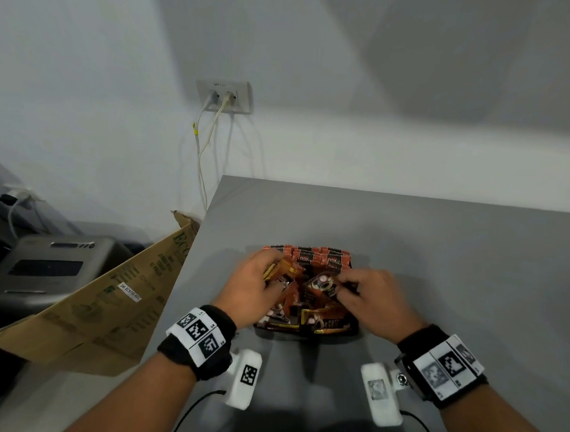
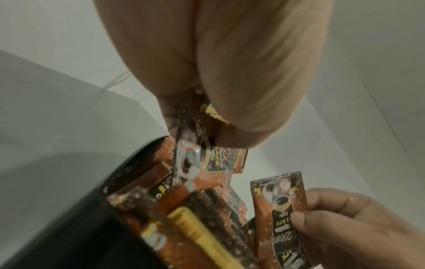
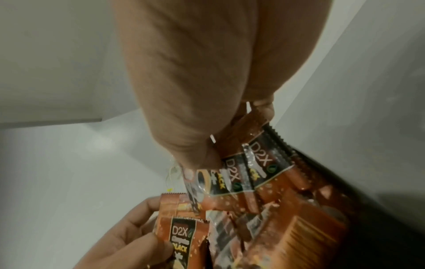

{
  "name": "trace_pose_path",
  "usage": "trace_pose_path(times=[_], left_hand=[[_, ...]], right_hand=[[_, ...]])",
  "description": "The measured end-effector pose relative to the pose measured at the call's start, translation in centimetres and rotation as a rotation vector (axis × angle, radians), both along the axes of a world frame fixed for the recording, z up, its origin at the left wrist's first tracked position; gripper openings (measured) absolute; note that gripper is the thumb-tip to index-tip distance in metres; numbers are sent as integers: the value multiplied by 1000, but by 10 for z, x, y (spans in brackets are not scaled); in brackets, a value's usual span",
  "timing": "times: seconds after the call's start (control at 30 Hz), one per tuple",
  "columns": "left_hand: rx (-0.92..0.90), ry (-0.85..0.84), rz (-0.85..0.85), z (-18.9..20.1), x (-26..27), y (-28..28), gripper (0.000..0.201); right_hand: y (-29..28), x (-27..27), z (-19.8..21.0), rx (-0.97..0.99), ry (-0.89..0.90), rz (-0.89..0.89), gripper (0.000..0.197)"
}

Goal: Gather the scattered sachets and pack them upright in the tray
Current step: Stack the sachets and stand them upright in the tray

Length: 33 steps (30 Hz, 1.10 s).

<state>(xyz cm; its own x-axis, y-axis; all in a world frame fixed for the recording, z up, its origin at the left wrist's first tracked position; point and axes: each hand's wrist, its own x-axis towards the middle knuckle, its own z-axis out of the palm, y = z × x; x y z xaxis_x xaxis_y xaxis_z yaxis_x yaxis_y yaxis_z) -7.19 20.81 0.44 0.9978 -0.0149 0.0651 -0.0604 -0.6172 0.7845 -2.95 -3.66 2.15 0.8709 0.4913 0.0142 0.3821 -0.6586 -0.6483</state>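
Sorting over the black tray [image 1: 354, 329]: left hand [image 1: 253, 287] pinches several coffee sachets [image 1: 283, 270], right hand [image 1: 368, 294] pinches more [image 1: 323, 285], likely squaring bundles before standing them. Upright row [image 1: 311, 254] fills the tray's far end; loose sachets [image 1: 306, 320] lie flat at the near end.

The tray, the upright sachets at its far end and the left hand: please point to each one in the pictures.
tray [image 1: 354, 328]: head view, near right rim.
upright sachets [image 1: 311, 254]: head view, top edges of the standing row.
left hand [image 1: 247, 287]: head view, back of the hand.
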Motion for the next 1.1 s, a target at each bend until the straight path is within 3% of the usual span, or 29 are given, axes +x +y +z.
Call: trace_pose_path(times=[0.1,0.23,0.37,0.43,0.67,0.83,0.9,0.97,1.03,1.1], left_hand=[[-279,96,84,13,0,1,31],[-592,176,131,28,5,-12,31],[-1108,290,91,39,9,-29,48],[-1248,364,61,43,10,-33,51],[-1462,484,36,48,4,-39,35],[-1358,488,161,51,4,-47,47],[-1336,504,192,51,5,-44,40],[-1344,520,170,53,7,-41,32],[-1365,516,151,55,7,-41,23],[-1374,513,126,55,9,-44,19]], right_hand=[[3,1,13,175,9,-127,23],[19,-2,36,480,183,-164,15],[35,-2,42,570,215,-215,13],[40,-3,40,592,240,-230,14],[52,-10,32,551,223,-302,11],[60,-15,28,317,-7,-262,7],[55,-14,38,290,-50,-235,31],[46,-11,53,264,54,-60,73],[42,-8,64,66,80,175,115],[45,-5,66,-129,-36,302,131]])
